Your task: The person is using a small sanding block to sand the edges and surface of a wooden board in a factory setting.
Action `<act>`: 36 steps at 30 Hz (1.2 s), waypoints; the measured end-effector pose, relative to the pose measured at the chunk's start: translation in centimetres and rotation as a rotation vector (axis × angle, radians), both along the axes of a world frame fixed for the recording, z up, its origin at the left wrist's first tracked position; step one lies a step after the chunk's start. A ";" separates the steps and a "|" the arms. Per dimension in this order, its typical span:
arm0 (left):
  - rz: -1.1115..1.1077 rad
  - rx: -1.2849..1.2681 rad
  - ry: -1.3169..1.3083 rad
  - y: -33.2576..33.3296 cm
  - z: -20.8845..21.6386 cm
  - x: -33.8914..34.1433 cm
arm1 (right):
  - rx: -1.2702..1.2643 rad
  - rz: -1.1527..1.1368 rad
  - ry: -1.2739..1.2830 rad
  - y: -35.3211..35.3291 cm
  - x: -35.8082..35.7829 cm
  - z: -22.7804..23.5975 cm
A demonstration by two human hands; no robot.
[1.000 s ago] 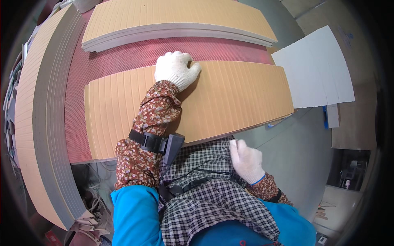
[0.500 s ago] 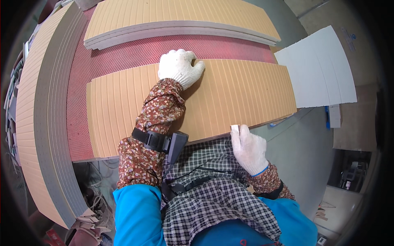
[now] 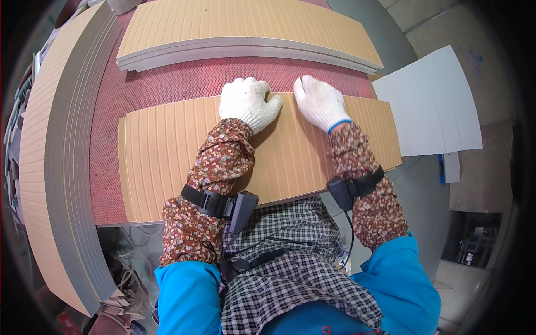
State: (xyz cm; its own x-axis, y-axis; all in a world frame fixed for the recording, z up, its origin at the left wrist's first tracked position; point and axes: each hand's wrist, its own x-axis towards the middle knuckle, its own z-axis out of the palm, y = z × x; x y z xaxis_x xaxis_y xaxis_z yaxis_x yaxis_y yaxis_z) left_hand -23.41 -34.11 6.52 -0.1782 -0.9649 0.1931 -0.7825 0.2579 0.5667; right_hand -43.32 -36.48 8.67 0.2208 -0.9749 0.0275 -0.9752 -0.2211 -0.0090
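Squarely across the bench (image 3: 187,81), a tan grooved panel (image 3: 290,162) lies flat in front of me, its long axis running from left to right, its right end angled slightly farther from my body than its left. Its narrow grooves run the other way, from the near edge toward the far one, and at the left end another edge shows just beneath it. My gloved left hand (image 3: 248,103) sits at the far edge near mid-length, fingers bent and thumb standing apart; whether it grips the edge I cannot tell. My gloved right hand (image 3: 319,101) is just beside it, fingers drawn in narrow, and I cannot tell whether anything is pinched inside. Beyond my hands, a far stack of matching panels (image 3: 251,25) lies with its length nearly parallel to mine, across a strip of red mesh. At left, another stack (image 3: 47,162) points away from me, crosswise to the panel. A white sheet (image 3: 432,106) is at the panel's right end.
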 end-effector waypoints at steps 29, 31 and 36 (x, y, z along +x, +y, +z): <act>-0.001 -0.008 -0.030 0.0 0.0 0.1 | 0.043 -0.025 -0.118 26.9 -1.7 2.3; -0.002 -0.003 -0.014 -0.2 -0.2 0.0 | 0.040 -0.101 -0.223 26.0 -1.4 2.5; -0.022 0.059 -0.017 -0.1 0.4 -0.1 | 0.012 -0.084 -0.248 25.3 -1.0 1.5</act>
